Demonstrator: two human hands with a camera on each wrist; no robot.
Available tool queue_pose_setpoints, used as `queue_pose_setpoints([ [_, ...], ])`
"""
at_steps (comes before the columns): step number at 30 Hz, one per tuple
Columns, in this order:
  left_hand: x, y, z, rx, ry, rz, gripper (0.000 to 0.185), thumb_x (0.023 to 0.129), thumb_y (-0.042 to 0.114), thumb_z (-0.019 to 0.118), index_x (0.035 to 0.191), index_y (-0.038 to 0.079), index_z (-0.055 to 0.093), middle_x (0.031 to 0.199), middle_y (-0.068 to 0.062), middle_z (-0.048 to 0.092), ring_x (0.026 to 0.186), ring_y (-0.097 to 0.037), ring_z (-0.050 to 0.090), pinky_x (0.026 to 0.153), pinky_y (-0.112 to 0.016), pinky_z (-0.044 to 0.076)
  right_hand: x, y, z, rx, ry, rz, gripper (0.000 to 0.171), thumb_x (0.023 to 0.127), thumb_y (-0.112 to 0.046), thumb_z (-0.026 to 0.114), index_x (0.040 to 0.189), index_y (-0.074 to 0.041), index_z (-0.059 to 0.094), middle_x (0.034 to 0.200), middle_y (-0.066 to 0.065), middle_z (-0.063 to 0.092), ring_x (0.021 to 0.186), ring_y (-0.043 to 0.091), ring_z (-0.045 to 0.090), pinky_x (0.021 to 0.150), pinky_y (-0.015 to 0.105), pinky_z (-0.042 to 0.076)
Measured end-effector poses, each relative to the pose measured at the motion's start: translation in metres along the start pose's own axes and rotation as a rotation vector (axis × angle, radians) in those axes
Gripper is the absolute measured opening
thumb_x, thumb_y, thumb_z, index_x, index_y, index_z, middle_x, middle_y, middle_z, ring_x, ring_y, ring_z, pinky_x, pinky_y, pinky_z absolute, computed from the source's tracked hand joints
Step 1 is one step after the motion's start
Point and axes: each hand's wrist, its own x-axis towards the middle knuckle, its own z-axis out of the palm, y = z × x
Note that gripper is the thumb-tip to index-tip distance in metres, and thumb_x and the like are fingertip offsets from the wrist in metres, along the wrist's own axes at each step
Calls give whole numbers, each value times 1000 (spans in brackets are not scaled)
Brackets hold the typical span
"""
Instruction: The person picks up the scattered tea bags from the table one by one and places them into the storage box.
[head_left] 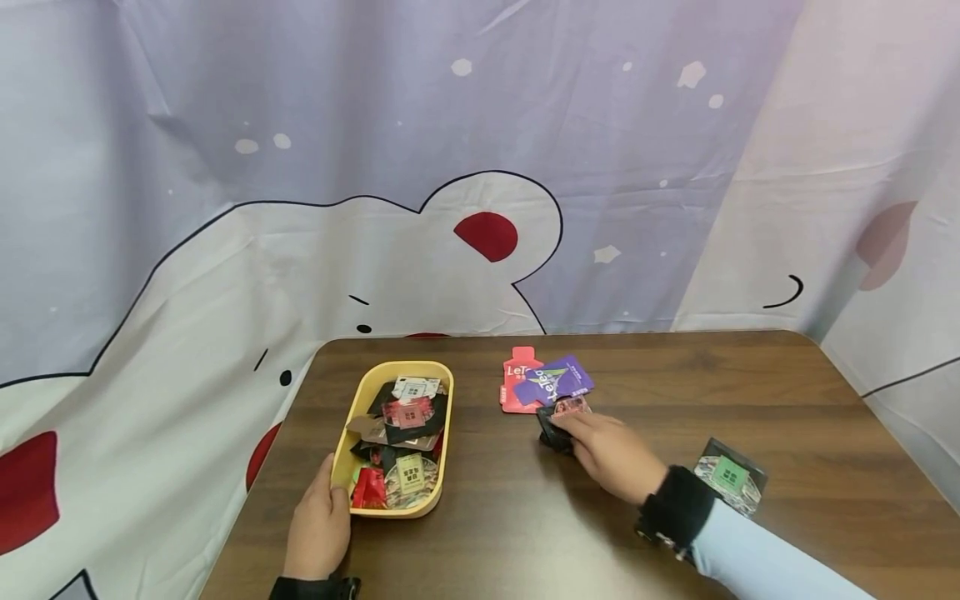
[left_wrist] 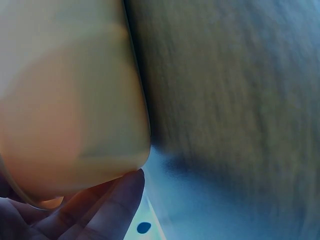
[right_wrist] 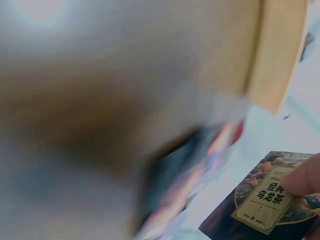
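At the table's left, a yellow plastic basket point(head_left: 354, 433) holds several tea packets with small labels. My left hand point(head_left: 318, 521) grips the near-left side of this basket; the left wrist view shows fingers point(left_wrist: 120, 200) against its wall. My right hand point(head_left: 617, 457) pinches a dark tea sachet point(right_wrist: 267, 197) with a yellow label, the thumb lying on its front. Beneath and just beyond that hand lies a packet with a reddish picture point(head_left: 573, 406). It sits close to a purple packet point(head_left: 558, 379), which overlaps a red packet point(head_left: 517, 396).
A dark packet with a green label point(head_left: 729, 475) lies right of my right forearm. Behind the wooden table point(head_left: 637, 367) hangs a printed curtain point(head_left: 600, 167). The right wrist view is partly blurred.
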Motion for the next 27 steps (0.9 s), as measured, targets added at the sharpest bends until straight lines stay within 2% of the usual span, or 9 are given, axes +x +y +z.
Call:
queue_pose_setpoints([
  [7, 0, 0, 1, 2, -3, -8, 58, 105, 11, 32, 160, -1, 20, 152, -34, 41, 136, -49, 47, 110, -65, 40, 64, -51, 5, 30, 0, -162, 46, 90, -6, 66, 135, -12, 64, 126, 5, 70, 114, 22, 69, 99, 41, 56],
  [13, 1, -1, 1, 3, -3, -8, 58, 104, 11, 33, 160, -1, 19, 152, -35, 40, 135, -49, 48, 109, -65, 41, 105, -85, 18, 32, -26, -230, 48, 93, -8, 63, 141, -15, 60, 132, 4, 67, 121, 20, 66, 104, 38, 53],
  [20, 0, -3, 1, 9, 13, 11, 58, 103, 10, 33, 159, -3, 22, 150, -36, 42, 132, -50, 51, 107, -66, 42, 136, -120, 32, -2, -115, -254, 42, 101, -17, 57, 143, -19, 58, 137, 2, 64, 126, 18, 62, 111, 37, 48],
  [27, -1, -3, 0, 18, 23, 35, 58, 103, 10, 33, 158, -4, 23, 148, -37, 44, 130, -51, 52, 105, -67, 44, 154, -144, 47, -26, -131, -288, 41, 103, -27, 57, 144, -20, 58, 137, 0, 64, 127, 15, 61, 113, 33, 47],
])
